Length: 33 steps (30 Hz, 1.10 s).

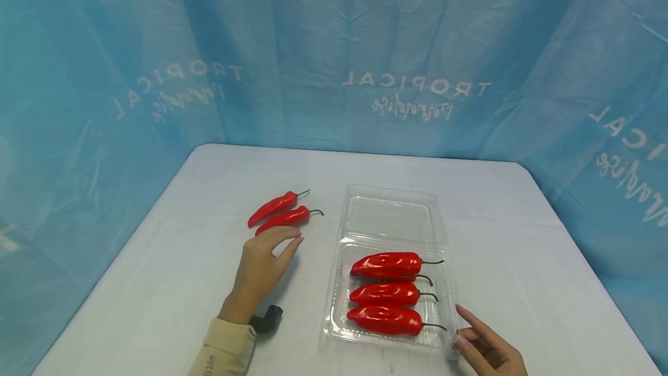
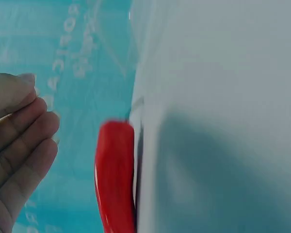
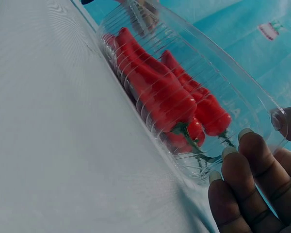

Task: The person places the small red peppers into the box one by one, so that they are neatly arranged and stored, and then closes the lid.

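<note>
In the head view my left hand point(image 1: 263, 263) hovers just short of two red chili peppers on the table, its thumb and forefinger bowed apart with nothing between them. The nearer chili pepper point(image 1: 283, 220) lies right by the fingertips; the farther chili pepper point(image 1: 272, 208) lies alongside it. A red chili pepper point(image 2: 115, 174) also shows in the left wrist view, apart from the fingers. My right hand point(image 1: 487, 344) holds the right edge of a clear plastic clamshell box point(image 1: 339, 329), fingertips at its rim. Several red chili peppers point(image 3: 155, 92) lie in the box's base, stems toward that hand.
The box's lid point(image 1: 391, 219) lies folded back, flat on the white table point(image 1: 156, 283). Blue printed curtains point(image 1: 313, 28) hang behind the table and along both sides. A dark wrist device point(image 1: 267, 319) sits at the left sleeve cuff.
</note>
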### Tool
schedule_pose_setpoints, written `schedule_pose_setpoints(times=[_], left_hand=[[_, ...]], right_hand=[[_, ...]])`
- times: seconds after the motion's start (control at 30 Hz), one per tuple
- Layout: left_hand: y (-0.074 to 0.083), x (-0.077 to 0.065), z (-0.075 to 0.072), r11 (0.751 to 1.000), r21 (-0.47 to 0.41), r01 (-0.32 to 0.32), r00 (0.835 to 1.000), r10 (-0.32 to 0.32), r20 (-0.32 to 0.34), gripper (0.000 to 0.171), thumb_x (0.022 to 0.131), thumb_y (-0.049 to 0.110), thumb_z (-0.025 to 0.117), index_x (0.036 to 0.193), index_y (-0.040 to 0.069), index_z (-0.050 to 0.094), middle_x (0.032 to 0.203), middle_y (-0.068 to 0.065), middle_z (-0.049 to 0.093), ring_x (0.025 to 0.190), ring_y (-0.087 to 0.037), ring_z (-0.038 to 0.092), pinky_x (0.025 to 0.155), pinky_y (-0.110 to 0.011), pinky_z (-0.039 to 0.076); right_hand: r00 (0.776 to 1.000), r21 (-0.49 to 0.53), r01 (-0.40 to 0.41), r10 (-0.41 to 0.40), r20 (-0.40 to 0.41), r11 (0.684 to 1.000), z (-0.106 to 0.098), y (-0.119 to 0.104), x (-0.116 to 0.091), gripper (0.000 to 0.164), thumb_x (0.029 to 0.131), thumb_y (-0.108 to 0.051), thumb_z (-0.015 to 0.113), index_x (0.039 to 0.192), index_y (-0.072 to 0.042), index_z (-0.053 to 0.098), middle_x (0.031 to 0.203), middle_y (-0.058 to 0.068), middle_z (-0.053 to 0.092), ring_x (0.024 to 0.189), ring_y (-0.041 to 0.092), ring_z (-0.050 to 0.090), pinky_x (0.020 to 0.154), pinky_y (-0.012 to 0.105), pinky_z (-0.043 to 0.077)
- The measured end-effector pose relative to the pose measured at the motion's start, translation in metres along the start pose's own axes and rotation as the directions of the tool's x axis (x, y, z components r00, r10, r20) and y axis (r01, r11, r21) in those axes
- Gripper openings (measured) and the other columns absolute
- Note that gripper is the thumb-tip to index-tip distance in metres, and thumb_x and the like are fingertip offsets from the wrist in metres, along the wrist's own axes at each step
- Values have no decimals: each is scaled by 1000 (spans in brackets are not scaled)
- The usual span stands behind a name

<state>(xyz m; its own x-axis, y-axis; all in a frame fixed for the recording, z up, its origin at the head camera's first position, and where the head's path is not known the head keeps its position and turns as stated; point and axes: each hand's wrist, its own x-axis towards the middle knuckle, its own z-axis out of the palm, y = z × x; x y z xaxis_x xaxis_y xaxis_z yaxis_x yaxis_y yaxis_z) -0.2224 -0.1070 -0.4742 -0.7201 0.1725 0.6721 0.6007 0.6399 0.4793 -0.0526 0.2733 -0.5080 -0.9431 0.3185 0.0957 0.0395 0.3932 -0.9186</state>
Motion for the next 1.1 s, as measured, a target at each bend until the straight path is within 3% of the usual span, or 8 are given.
schedule_pose_setpoints(times=[0.13,0.27,0.37,0.7,1.1], left_hand=[[-17,-2,-16,995,62,76,996,-73,-50,29,81,4,87,109,6,78,107,-4,77,102,-19,73,93,-41,57],[-30,-3,-31,979,97,179,980,-168,-107,29,83,6,85,111,7,78,109,-6,76,97,-21,73,87,-41,59],[-37,-3,-35,968,94,235,968,-224,-111,29,85,8,84,114,5,78,111,-9,75,99,-24,72,87,-43,60],[-55,-9,-22,935,96,341,940,-342,-13,38,84,11,86,120,7,75,114,-11,74,101,-27,71,88,-45,60],[-55,-15,-19,905,131,406,912,-410,11,41,82,12,88,121,9,75,114,-11,73,101,-28,71,89,-46,59]], right_hand=[[1000,1,13,-13,5,1000,0,1,0,41,96,-6,71,136,1,63,86,6,71,68,18,66,61,29,58],[1000,-3,16,-16,12,1000,0,1,-1,42,96,-4,71,136,2,62,86,7,70,69,17,66,61,29,58],[1000,-10,11,-11,8,1000,0,1,-1,42,96,-4,70,136,2,62,87,7,71,69,18,66,62,29,58],[1000,-28,-3,3,-2,1000,0,0,-2,42,96,-4,70,136,2,62,87,6,70,70,17,66,62,29,58],[1000,-12,17,-17,7,1000,-1,0,0,42,95,-3,71,136,1,62,86,6,70,69,17,66,61,28,58]])
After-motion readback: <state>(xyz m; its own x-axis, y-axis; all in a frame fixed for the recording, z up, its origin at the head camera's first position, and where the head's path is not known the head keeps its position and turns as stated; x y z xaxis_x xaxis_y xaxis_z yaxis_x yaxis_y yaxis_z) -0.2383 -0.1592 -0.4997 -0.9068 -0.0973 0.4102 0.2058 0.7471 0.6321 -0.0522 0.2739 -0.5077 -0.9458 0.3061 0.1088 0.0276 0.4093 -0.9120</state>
